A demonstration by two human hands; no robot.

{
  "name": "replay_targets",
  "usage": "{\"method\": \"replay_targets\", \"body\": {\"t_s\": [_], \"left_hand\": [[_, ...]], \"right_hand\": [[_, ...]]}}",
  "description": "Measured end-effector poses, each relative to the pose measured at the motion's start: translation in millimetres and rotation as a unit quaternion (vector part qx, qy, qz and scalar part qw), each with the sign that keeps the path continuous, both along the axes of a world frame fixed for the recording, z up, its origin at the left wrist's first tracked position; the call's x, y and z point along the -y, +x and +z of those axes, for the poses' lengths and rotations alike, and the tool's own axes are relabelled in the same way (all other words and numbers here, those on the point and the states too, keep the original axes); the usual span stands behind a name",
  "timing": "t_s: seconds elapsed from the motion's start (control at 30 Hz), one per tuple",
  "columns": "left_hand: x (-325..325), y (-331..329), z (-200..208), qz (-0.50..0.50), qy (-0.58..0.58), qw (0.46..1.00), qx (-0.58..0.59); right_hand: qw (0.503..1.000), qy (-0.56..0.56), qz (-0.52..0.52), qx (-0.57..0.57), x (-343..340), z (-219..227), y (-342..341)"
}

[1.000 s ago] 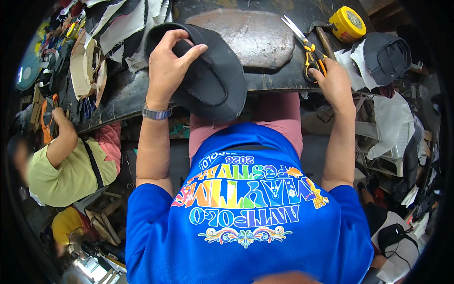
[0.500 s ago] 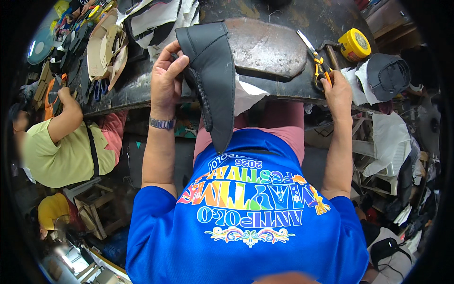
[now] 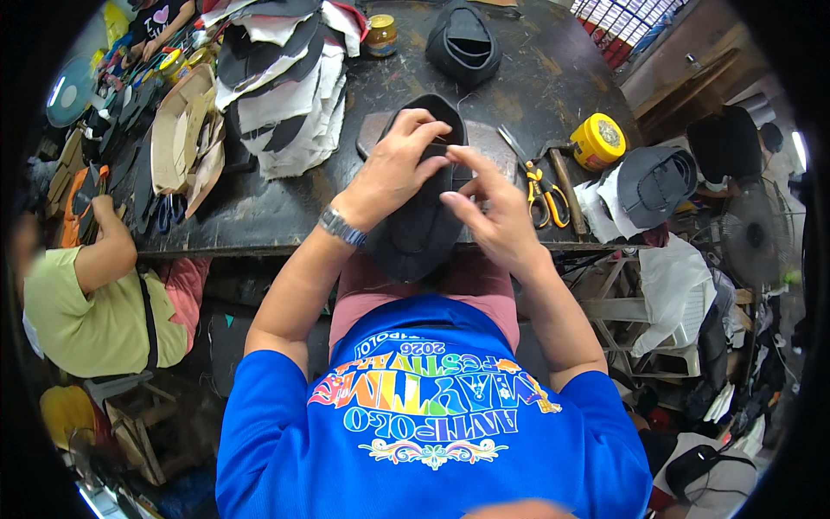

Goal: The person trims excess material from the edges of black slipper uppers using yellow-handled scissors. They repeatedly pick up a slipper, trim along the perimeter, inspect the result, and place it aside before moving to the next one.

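Note:
A black shoe upper [image 3: 413, 238] lies toe toward me over the table's near edge, its opening at the far end. My left hand [image 3: 393, 169], with a metal watch on the wrist, is closed over the upper near its opening. Across from it, my right hand [image 3: 497, 212] hovers at the upper's right side, fingers half curled and thumb apart from the index finger. I see nothing between its fingers. Just to the right lie scissors [image 3: 536, 186] with yellow and black handles. Beneath the upper is a dark worn slab [image 3: 488, 151], mostly covered.
A wooden-handled tool [image 3: 566, 190], a yellow tub [image 3: 598, 141] and a stack of black uppers [image 3: 648, 186] are on the right. Another black upper [image 3: 464, 43] and a jar [image 3: 381, 36] stand farther back. Layered white and black pieces [image 3: 294, 95] lie left. A co-worker [image 3: 95, 303] sits at left.
My right hand has left the scissors and come to the upper. The upper has gone from upright in my left hand to lying toe toward me. The view has shifted, showing more of the table.

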State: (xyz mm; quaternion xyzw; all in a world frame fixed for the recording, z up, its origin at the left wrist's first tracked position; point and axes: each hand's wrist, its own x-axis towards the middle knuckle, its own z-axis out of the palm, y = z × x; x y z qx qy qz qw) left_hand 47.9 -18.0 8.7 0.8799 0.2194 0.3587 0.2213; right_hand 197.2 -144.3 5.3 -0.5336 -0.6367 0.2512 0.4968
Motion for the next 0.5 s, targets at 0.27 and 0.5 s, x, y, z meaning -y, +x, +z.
{"method": "replay_targets", "body": {"t_s": [0.27,0.5], "left_hand": [[-3,-63,-35,0.116,-0.035,0.989,0.090],[6,-95,-77,0.150,-0.064,0.985,0.058]], "right_hand": [[0.962,0.041,-0.001,0.270,-36,4,14],[0.781,0.150,0.100,0.597,-107,19,79]]}}
